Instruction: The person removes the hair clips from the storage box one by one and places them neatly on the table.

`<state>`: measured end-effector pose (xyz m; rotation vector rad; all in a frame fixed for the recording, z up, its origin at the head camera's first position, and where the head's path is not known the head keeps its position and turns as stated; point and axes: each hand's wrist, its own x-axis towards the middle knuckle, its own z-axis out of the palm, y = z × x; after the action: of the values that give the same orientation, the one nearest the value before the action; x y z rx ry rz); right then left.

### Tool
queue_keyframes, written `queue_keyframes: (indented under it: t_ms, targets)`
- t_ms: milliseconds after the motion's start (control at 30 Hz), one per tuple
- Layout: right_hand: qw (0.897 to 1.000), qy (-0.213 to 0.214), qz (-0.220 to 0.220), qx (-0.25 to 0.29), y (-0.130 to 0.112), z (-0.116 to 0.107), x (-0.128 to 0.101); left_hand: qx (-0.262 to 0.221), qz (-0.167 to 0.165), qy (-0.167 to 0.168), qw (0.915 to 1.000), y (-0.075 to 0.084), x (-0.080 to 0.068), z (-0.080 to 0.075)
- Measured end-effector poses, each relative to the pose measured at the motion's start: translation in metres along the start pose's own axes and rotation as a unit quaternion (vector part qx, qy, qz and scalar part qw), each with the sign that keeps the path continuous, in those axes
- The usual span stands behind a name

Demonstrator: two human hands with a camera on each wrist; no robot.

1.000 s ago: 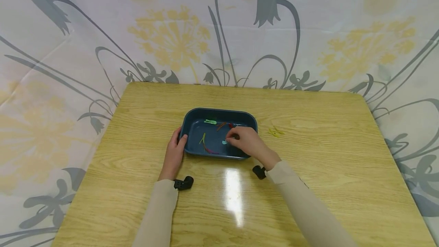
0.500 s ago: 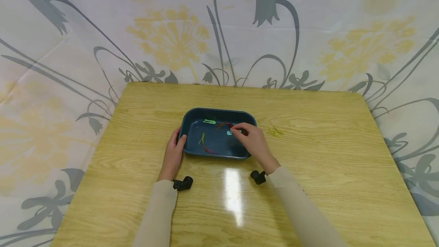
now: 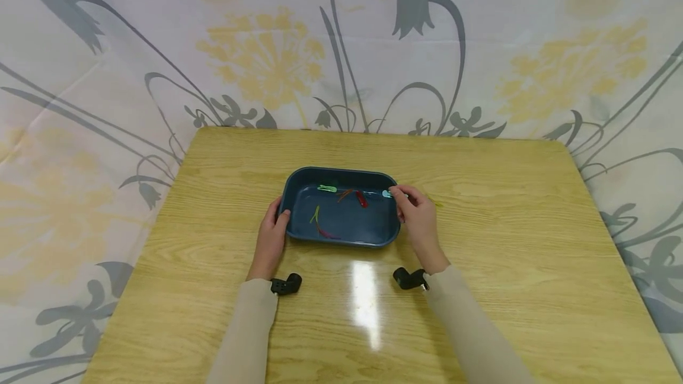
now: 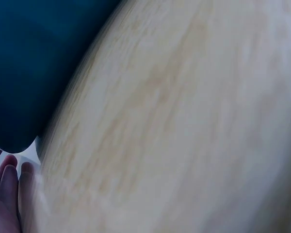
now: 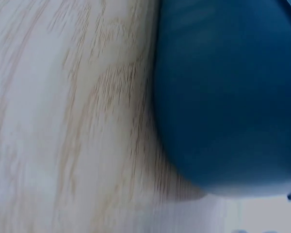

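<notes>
A dark blue plastic tray [image 3: 341,244] sits mid-table in the head view. My left hand [image 3: 272,236] grips its left end, thumb at the rim and fingers outside; the left wrist view shows some fingers [image 4: 8,187] below the tray wall [image 4: 34,63]. At the right end, my right hand [image 3: 418,221] pinches a small light blue clothespin [image 3: 386,194] over the rim. Inside the tray lie a green clothespin [image 3: 327,188], a red one [image 3: 361,198], a brown V-shaped piece [image 3: 344,195], and joined-looking yellow-green [image 3: 315,216] and magenta [image 3: 325,234] pieces.
Something yellow [image 3: 439,204] lies on the wooden table [image 3: 512,242] just right of my right hand, mostly hidden by it. Patterned cloth [image 3: 341,46] hangs behind the table. The right wrist view shows mainly the tray's outer wall [image 5: 223,97].
My right hand has moved right with the light blue clothespin, from the tray's interior to its right rim. The red clothespin is now uncovered, and the yellow pieces are mostly covered. My left hand stays put.
</notes>
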<state>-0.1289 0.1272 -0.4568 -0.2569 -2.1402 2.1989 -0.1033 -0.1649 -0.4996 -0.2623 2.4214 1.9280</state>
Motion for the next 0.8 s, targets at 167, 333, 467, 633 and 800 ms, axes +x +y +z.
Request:
queue_keyframes:
  t_ms: [167,333,467,633,800]
  targets:
    - [0.998,0.039,0.012,0.049,0.008,-0.013,0.002,0.009,0.003,0.005,0.9999,0.0,-0.001,0.0]
    - [0.993,0.058,0.039,0.1,0.007,-0.025,-0.003,0.013,0.002,0.005,0.9999,-0.001,-0.001,-0.001]
    - [0.992,0.057,0.062,0.098,0.003,-0.032,-0.006,0.01,0.003,0.008,0.9999,0.0,-0.002,-0.001]
    - [0.991,0.047,0.1,0.074,0.007,-0.043,-0.004,0.008,0.002,0.008,0.9999,0.001,-0.003,0.0]
    - [0.99,0.001,0.142,0.017,0.021,-0.052,0.0,0.006,0.007,0.006,0.9999,0.002,-0.003,0.0]
